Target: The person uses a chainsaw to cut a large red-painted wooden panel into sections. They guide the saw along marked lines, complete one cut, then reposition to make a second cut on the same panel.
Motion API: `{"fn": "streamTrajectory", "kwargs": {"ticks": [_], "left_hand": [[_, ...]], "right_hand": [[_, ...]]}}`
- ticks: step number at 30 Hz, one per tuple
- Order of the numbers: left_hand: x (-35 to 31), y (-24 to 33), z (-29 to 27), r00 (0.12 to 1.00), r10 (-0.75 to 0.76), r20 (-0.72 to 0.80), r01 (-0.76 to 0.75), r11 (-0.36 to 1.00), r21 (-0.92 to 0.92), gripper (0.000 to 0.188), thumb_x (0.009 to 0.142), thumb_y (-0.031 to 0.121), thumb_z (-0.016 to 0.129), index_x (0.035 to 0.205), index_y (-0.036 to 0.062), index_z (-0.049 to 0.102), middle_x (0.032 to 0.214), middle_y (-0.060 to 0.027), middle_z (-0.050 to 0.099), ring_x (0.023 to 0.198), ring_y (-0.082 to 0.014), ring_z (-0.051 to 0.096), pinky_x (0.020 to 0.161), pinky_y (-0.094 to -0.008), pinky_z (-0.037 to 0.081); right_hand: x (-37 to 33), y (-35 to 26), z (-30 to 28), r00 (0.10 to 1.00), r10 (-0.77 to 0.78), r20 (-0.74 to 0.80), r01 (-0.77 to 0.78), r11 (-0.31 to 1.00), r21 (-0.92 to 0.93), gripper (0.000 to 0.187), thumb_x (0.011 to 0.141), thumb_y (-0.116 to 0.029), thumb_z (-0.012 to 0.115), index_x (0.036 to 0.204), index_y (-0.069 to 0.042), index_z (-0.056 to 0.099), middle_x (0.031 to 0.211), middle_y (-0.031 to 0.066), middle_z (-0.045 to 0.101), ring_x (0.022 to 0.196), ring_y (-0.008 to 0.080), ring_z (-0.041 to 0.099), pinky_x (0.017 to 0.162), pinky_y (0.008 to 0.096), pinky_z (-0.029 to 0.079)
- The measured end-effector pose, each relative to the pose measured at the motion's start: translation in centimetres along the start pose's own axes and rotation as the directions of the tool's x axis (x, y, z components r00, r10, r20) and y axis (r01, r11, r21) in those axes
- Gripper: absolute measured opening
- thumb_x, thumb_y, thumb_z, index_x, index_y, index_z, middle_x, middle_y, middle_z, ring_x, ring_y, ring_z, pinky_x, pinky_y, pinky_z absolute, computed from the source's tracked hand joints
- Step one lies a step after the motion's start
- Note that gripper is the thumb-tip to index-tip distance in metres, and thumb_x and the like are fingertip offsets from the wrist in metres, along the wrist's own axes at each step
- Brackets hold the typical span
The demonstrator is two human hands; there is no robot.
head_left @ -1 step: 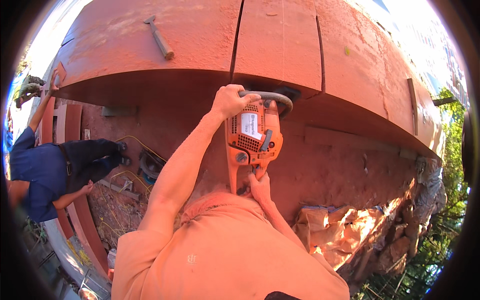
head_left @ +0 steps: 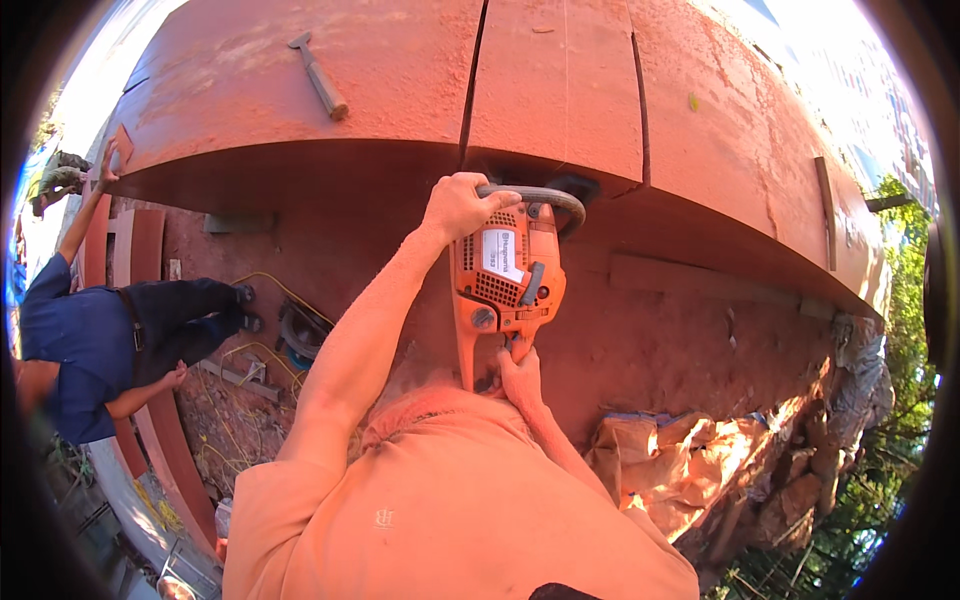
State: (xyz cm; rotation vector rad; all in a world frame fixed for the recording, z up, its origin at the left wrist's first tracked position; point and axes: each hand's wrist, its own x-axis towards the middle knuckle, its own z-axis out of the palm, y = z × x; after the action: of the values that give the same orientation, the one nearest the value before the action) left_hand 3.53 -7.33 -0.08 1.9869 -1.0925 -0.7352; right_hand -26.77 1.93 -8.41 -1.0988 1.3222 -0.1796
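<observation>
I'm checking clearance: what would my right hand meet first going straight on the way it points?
Your right hand would likely meet the boxy orange chainsaw body just ahead, though depth is unclear.

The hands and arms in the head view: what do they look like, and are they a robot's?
A person's. The left hand and right hand are ungloved, with no watch or cable visible. Both forearms are bare; the short left sleeve belongs to an orange-looking shirt with a small pale mark.

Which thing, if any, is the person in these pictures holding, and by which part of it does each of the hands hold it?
An orange chainsaw: left hand on the dark curved front handle, right hand at the rear handle.
</observation>
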Motion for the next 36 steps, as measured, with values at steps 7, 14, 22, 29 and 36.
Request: {"fn": "streamTrajectory", "kwargs": {"ticks": [7,14,22,29,36], "left_hand": [[-2.0,0.6,0.3,0.999,-0.037,0.026,0.038,0.998,-0.045,0.05,0.085,0.052,0.081,0.072,0.0043,0.073,0.059,-0.0065,0.065,0.055,-0.0157,0.063,0.051,-0.0335,0.048],[-1.5,0.9,-0.3,0.999,-0.044,0.02,0.046,0.996,-0.076,0.047,0.085,0.05,0.081,0.073,0.0051,0.074,0.058,-0.0057,0.066,0.052,-0.0132,0.062,0.048,-0.0304,0.047],[-0.6,1.2,-0.9,0.998,-0.039,0.041,0.043,0.996,-0.083,0.045,0.084,0.049,0.081,0.079,0.0045,0.077,0.058,-0.0073,0.066,0.052,-0.0169,0.065,0.053,-0.0329,0.051],[0.4,0.4,-1.0,0.999,0.0,0.039,0.004,0.995,-0.099,0.047,0.083,0.049,0.084,0.076,0.0034,0.075,0.059,-0.0057,0.064,0.055,-0.0136,0.061,0.053,-0.0329,0.047],[1.8,-0.1,-0.6,0.998,0.026,0.052,-0.023,0.998,-0.055,0.051,0.085,0.054,0.078,0.077,0.0031,0.075,0.064,-0.0105,0.07,0.061,-0.0207,0.07,0.058,-0.0355,0.053]], "right_hand": [[-1.4,1.0,-0.6,0.997,-0.071,-0.04,0.066,0.992,-0.11,0.045,0.087,-0.027,0.071,0.118,0.003,0.059,0.098,0.0128,0.067,0.093,0.021,0.067,0.084,0.0383,0.052],[-1.8,0.0,-0.1,1.0,-0.003,-0.016,0.002,0.999,-0.054,0.041,0.088,-0.022,0.07,0.118,0.003,0.058,0.097,0.011,0.065,0.091,0.0181,0.062,0.081,0.0352,0.051],[-1.8,-0.8,1.1,0.999,0.039,-0.034,-0.037,0.997,0.068,0.038,0.088,-0.018,0.07,0.115,0.003,0.056,0.096,0.0091,0.063,0.091,0.0172,0.061,0.081,0.035,0.05],[-1.3,-0.5,1.3,0.998,0.002,-0.068,-0.001,1.0,0.013,0.044,0.086,-0.023,0.072,0.117,0.004,0.056,0.101,0.0111,0.065,0.093,0.0188,0.062,0.084,0.0354,0.051],[-0.9,-2.1,3.0,0.986,-0.02,-0.164,0.026,0.999,0.037,0.05,0.084,-0.026,0.079,0.117,0.006,0.059,0.095,0.0092,0.066,0.086,0.0167,0.062,0.079,0.0343,0.051]]}}
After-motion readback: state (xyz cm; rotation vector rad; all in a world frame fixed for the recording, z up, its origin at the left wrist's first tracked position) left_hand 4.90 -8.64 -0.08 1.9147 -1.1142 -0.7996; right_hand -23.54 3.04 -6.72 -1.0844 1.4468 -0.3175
